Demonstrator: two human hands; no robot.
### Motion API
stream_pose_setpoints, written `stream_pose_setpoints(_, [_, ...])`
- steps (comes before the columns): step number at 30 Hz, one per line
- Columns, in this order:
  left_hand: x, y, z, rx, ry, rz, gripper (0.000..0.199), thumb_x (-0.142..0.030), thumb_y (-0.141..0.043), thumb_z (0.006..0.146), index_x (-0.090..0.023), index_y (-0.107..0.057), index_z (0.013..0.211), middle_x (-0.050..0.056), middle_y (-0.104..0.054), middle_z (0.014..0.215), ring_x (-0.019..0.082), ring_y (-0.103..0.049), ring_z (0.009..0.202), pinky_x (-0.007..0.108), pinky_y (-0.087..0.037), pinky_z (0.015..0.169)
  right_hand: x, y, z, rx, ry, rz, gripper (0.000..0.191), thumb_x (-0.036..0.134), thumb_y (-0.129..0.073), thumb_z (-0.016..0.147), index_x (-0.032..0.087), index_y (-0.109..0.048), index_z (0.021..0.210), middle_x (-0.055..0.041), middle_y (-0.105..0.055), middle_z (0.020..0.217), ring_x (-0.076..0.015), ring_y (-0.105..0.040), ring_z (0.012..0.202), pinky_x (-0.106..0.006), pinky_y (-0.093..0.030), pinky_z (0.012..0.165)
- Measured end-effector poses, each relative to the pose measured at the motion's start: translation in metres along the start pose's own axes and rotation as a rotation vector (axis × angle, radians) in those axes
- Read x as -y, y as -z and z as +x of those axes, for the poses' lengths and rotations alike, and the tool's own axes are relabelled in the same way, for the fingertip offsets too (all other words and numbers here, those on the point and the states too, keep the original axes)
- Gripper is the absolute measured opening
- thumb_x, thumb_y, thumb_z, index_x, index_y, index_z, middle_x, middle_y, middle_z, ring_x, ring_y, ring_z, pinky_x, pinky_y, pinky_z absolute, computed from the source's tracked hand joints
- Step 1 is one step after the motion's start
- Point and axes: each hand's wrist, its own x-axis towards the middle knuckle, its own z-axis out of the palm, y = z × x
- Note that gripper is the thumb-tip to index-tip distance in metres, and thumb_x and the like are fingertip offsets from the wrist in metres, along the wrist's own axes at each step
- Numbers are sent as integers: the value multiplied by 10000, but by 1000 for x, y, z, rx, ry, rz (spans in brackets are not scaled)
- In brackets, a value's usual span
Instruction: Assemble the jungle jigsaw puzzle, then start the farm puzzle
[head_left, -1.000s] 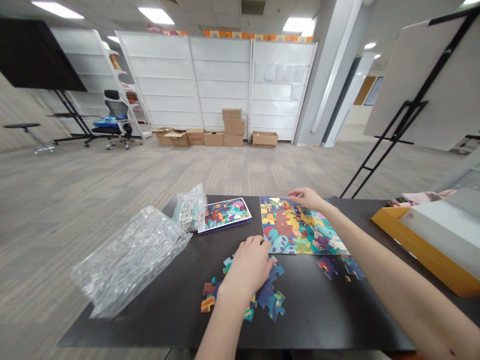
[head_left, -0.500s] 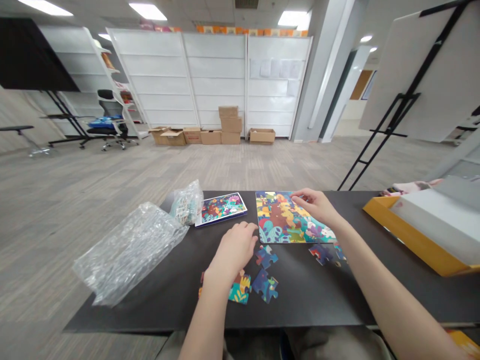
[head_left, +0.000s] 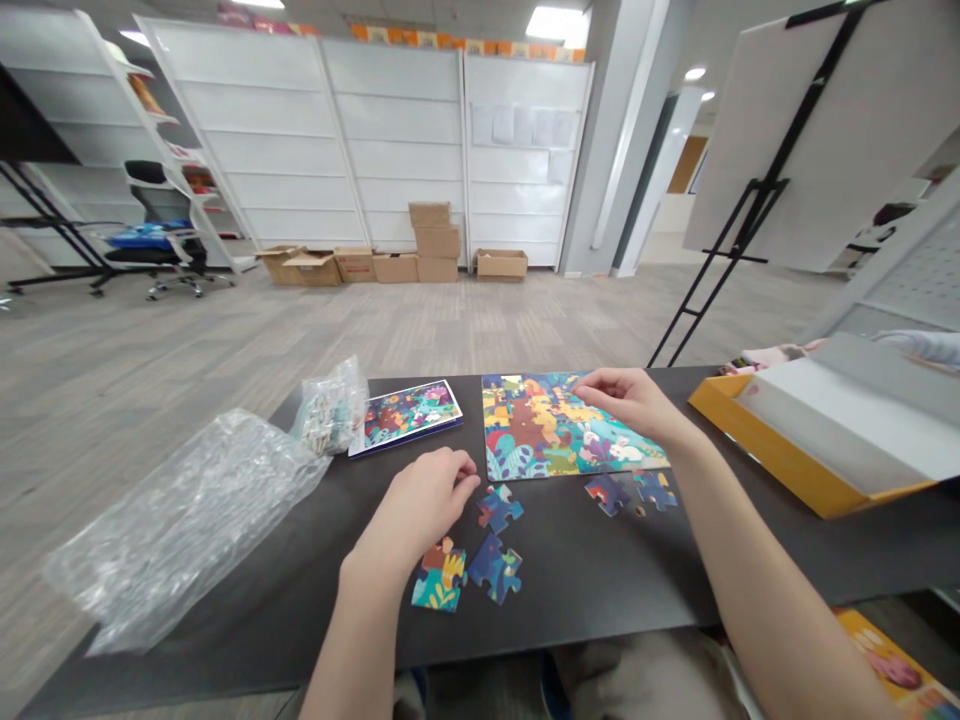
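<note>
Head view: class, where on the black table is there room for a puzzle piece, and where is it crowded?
The widest bare patch lies between the loose jigsaw pieces and the right forearm, below the assembled puzzle. It is crowded at the left hand, beside those pieces.

One head-worn camera looks forward and down from the person's head, with a wide field. The black tabletop [head_left: 577, 590] sits close in the lower frame, the left hand [head_left: 416, 500] and right hand [head_left: 630, 400] reaching in from the near edge. The carpeted floor [head_left: 450, 325] and white shelving panels [head_left: 360, 130] stand far.
</note>
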Motion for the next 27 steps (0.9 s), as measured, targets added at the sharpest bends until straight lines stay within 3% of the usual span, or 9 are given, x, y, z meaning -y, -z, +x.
stream_pose_setpoints(6, [23, 1, 2, -22, 50, 36, 251, -328, -500, 945, -220, -709, 1034, 63, -753, 1041, 234, -692, 959, 303, -482, 827, 13, 13, -9, -126, 16, 26, 482, 646, -758, 724, 178, -762, 836, -54, -687, 722, -165, -589, 646, -276, -462, 575])
stream_pose_setpoints(10, [33, 7, 2, -30, 65, 54, 278, -328, -466, 945, -225, -709, 1034, 55, -764, 1052, 235, -696, 987, 295, -485, 829, 9, 24, -33, -161, -13, -18, 497, 673, -732, 738, 189, -763, 845, -73, -716, 780, -186, -614, 675, -282, -473, 576])
stream_pose_setpoints(14, [40, 17, -6, -65, 81, 55, 314, -345, -433, 943, -224, -702, 1053, 45, -773, 1026, 231, -704, 956, 289, -488, 787, 2, 27, -63, -84, -23, -220, 476, 661, -643, 830, 198, -751, 845, -49, -685, 711, -159, -559, 586, -268, -410, 511])
stream_pose_setpoints(18, [46, 25, -16, -90, 96, 15, 317, -344, -434, 925, -212, -701, 1033, 44, -777, 1001, 223, -706, 922, 285, -495, 772, 11, 17, -68, 52, 36, -432, 440, 609, -584, 889, 208, -749, 818, -24, -635, 605, -131, -475, 511, -265, -356, 480])
stream_pose_setpoints(23, [53, 21, -21, 34, 112, -83, 282, -330, -502, 862, -203, -711, 1001, 49, -780, 975, 214, -717, 894, 272, -517, 769, 26, 15, -61, -24, 58, -548, 391, 557, -573, 893, 211, -754, 862, -50, -712, 697, -156, -545, 547, -286, -416, 546])
stream_pose_setpoints(27, [59, 17, -19, 85, 133, -93, 298, -360, -518, 847, -198, -710, 1008, 62, -779, 977, 223, -720, 879, 284, -530, 758, 8, 35, -91, -36, -37, -684, 326, 479, -555, 916, 233, -765, 885, -74, -771, 833, -219, -644, 663, -322, -475, 631])
